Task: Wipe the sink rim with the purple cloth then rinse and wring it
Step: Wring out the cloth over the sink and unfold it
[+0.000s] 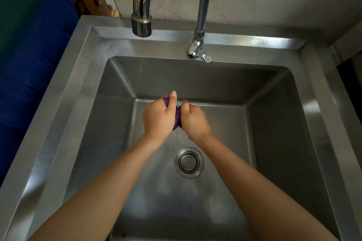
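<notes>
I have the cloth (177,118) bunched between both fists over the sink (82,76) basin, left hand (157,117) and right hand (194,121) each with a tight grip on one end. It looks soft, soaked and limp (likely slippery), so I judge holding the ends and twisting opposite ways suits it best.

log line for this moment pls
phase: wringing | left hand + right hand: both shut on purple cloth, twisted between them | over sink basin | faucet: no water visible
</notes>
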`<state>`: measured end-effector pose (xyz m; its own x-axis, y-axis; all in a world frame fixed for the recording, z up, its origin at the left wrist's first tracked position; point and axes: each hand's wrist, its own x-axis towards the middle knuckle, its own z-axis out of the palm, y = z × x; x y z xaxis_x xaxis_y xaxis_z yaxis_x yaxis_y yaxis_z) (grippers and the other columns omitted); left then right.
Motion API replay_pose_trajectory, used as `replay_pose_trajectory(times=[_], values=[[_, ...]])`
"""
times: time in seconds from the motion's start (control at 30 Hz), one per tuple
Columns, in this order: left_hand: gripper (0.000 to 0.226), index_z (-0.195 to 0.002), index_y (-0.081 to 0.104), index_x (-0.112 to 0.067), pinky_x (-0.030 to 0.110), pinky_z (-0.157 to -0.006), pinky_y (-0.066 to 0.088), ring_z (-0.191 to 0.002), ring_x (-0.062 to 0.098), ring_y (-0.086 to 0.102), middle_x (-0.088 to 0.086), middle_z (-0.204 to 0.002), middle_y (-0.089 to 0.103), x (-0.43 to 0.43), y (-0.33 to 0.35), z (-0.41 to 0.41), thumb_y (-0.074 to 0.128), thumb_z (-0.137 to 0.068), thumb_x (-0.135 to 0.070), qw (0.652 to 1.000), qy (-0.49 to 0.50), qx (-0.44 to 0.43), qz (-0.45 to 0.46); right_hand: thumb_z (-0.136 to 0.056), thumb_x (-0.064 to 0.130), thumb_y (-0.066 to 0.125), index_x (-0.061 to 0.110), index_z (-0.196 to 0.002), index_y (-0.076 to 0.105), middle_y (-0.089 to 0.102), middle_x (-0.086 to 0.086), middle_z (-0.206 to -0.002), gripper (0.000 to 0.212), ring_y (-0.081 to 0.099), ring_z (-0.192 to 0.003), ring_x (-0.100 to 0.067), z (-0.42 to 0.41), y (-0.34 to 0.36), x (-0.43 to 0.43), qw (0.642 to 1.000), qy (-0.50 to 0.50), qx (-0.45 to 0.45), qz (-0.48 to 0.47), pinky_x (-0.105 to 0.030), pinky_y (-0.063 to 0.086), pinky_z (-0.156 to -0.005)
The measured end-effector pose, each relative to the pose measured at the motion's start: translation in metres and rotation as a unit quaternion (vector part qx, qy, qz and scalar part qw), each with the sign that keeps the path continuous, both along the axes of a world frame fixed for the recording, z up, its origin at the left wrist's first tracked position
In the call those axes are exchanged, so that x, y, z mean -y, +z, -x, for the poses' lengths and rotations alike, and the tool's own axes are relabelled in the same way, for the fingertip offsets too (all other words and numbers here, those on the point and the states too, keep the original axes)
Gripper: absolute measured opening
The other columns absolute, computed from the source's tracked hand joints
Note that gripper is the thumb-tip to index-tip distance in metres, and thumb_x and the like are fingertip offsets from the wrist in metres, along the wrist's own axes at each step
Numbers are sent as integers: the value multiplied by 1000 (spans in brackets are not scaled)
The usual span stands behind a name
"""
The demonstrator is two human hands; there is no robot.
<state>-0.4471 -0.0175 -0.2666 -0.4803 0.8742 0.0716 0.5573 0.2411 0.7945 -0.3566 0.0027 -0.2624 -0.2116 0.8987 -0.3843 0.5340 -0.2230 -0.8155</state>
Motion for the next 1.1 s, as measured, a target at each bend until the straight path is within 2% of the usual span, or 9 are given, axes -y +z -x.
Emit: replay_pose_trajectory(times=[0.23, 0.33, 0.4, 0.47, 0.57, 0.67, 0.77, 0.93, 1.1], values=[[51, -45, 27, -21, 36, -53, 35, -51, 32, 45, 5, -43, 38, -4, -2, 7, 31, -85, -51, 996, -64, -44, -52, -94, 22, 26, 14, -58, 37, 41, -4, -51, 38, 32, -45, -15, -1, 3, 2, 990, -53, -96, 91, -21, 24, -42], [56, -47, 36, -14, 36, -58, 38, -60, 34, 52, 9, -48, 47, -13, -16, 11, 40, -89, -51, 995, -66, -16, 66, -96, 23, 24, 14, -66, 40, 45, -4, -54, 36, 37, -45, -15, -1, -8, 6, 988, -41, -80, 126, -22, 32, -41], [56, -57, 52, -14, 34, -69, 47, -75, 31, 60, 8, -63, 60, -16, -22, 16, 40, -88, -59, 969, -51, 129, 202, -98, 31, 27, 14, -75, 44, 49, -1, -60, 33, 49, -57, -21, -4, -18, 0, 996, -19, -22, 84, -34, 47, -56], [64, -89, 65, -15, 44, -80, 54, -93, 29, 66, 12, -92, 70, -12, -20, 27, 31, -84, -70, 879, -45, 384, 278, -98, 34, 34, 13, -90, 49, 51, 4, -68, 27, 54, -74, -23, -13, -20, -7, 999, -4, -11, 34, -41, 50, -72], [72, -115, 60, -14, 53, -90, 48, -106, 30, 63, 12, -113, 68, 3, -22, 50, 24, -86, -69, 778, -67, 565, 268, -97, 24, 44, 10, -111, 52, 54, 7, -81, 21, 54, -73, -12, -30, -11, -9, 993, 41, -105, 35, -20, 51, -62], [61, -111, 62, -18, 42, -87, 52, -97, 22, 67, 7, -104, 72, 10, -16, 62, 36, -82, -64, 793, -112, 531, 277, -90, 9, 57, 7, -118, 51, 53, 7, -96, 29, 52, -80, -3, -40, 0, -9, 983, 108, -149, 0, -10, 45, -69], [42, -109, 63, -24, 26, -78, 56, -88, 11, 69, -4, -96, 74, 10, -1, 59, 49, -78, -50, 816, -202, 453, 297, -82, 4, 67, 13, -112, 50, 54, -1, -107, 37, 55, -91, -15, -36, 12, -15, 976, 99, -192, -7, -25, 48, -85], [40, -109, 62, -17, 24, -77, 56, -86, 13, 69, -3, -92, 75, 13, 11, 48, 70, -70, -12, 820, -174, 509, 195, -92, 24, 54, 17, -120, 50, 58, -5, -126, 29, 55, -116, -16, -29, 21, -10, 972, -4, -233, 23, -33, 43, -103], [47, -119, 56, -6, 34, -84, 55, -93, 21, 68, 9, -103, 71, 19, 16, 35, 58, -72, -8, 781, -127, 599, 123, -95, 28, 48, 15, -125, 50, 63, -4, -111, 33, 64, -97, -18, -28, 16, 19, 958, -7, -260, 122, -37, 57, -80]])
